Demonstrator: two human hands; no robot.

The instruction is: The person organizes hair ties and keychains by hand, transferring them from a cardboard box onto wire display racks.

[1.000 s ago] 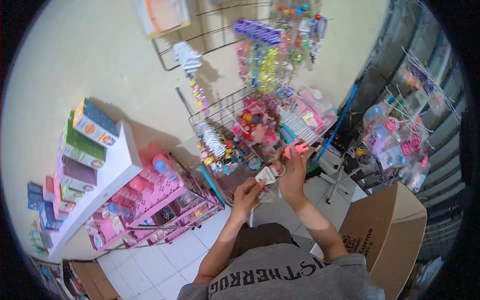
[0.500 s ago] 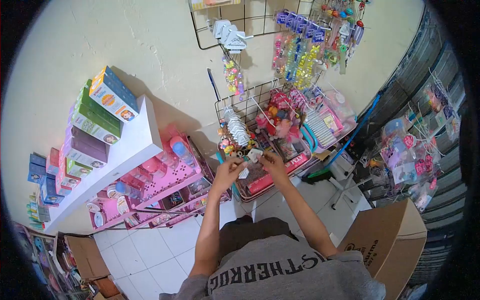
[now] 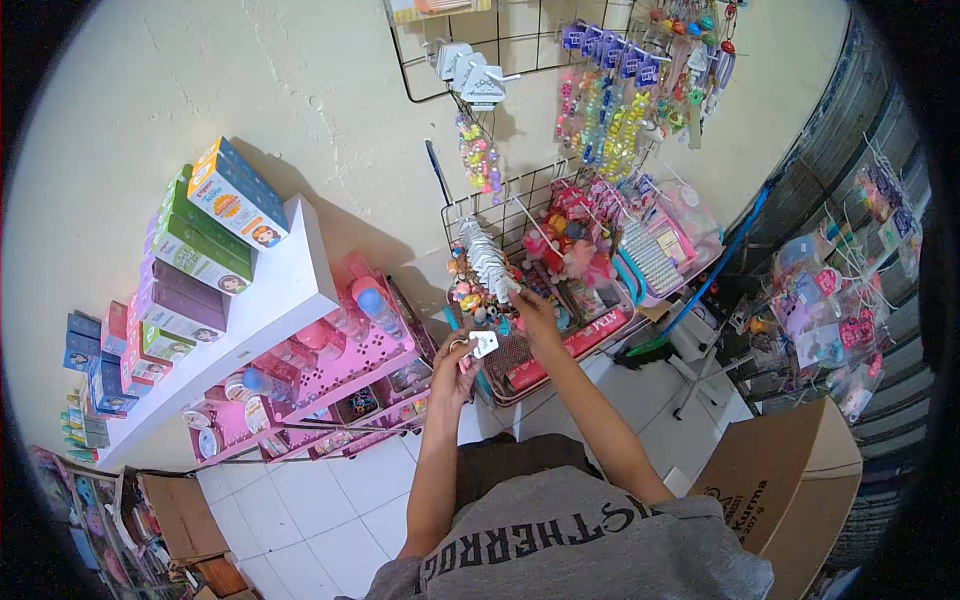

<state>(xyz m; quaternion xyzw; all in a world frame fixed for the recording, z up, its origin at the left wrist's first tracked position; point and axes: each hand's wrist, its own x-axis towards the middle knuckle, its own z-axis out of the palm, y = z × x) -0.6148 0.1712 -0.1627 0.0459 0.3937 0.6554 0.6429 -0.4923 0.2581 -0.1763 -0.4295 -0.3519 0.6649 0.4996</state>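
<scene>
Before the cream wall (image 3: 330,130), holds one white card (image 3: 483,344) unhung, pinched in the left hand (image 3: 453,375), and reaches to the row of cards (image 3: 484,258) already hanging with the right hand (image 3: 538,318), fingers bunched too closely to tell whether gripping any.

even indoor light — soft wall shadows (dark, curved fisheye edges).

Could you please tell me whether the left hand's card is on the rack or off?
Off: the left hand holds the card, below the hanging cards.
</scene>
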